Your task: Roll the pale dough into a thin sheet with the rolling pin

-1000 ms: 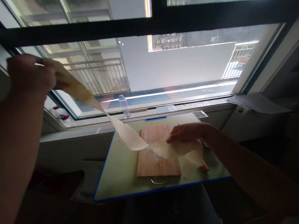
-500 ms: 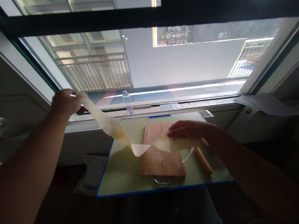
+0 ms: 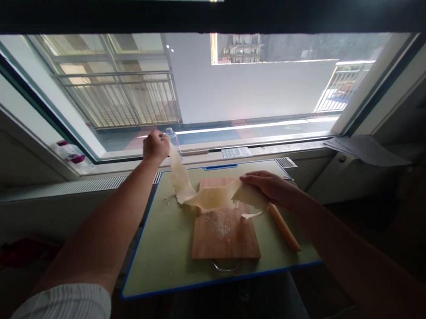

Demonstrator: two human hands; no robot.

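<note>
A long, thin strip of rolled dough (image 3: 215,196) hangs in a sagging curve between my two hands. My left hand (image 3: 156,146) is raised near the window sill, pinching one end of it. Lower and to the right, my right hand (image 3: 266,184) grips the other part, where the sheet folds over and a ragged tail dangles. Beneath the dough lies a wooden cutting board (image 3: 224,244) with white flour scattered on it and a metal handle at its near edge. Right of the board rests a wooden rolling pin (image 3: 285,228), its far end hidden by my right hand and the dough.
The board rests on a green table (image 3: 157,267) with a blue rim. On the sill are a clear bottle (image 3: 172,135) partly behind my left hand, a calculator-like white item (image 3: 236,152), papers (image 3: 367,150) and a bottle with a purple label (image 3: 74,156).
My left hand has moved right, closer to my right hand, so the dough strip sags more steeply. The view has shifted slightly, and the bottle with the purple label now shows.
</note>
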